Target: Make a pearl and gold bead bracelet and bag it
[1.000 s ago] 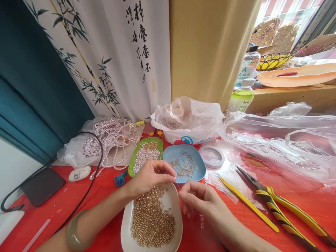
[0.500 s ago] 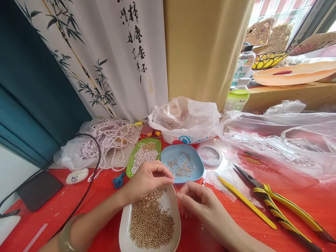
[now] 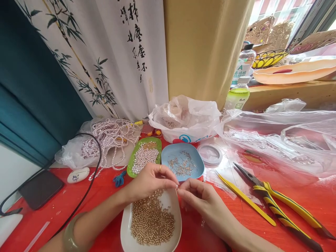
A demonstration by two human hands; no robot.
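In the head view, my left hand (image 3: 152, 180) pinches what looks like a small pale bead (image 3: 176, 187) over the white tray's (image 3: 172, 203) far rim, and my right hand's (image 3: 198, 194) fingertips close just beside it, on what I cannot tell. If my pinch loosens, the bead could drop among the gold beads (image 3: 152, 224) or roll across the worktop (image 3: 110, 238).

Bead dish (image 3: 172, 203) is sitting front-centre; behind it, pearl tray (image 3: 139, 144) is standing left of pin tray (image 3: 198, 160); tweezers (image 3: 246, 198) are lying right, long-nose pliers (image 3: 262, 191) further right, bead strands (image 3: 110, 134) back left.
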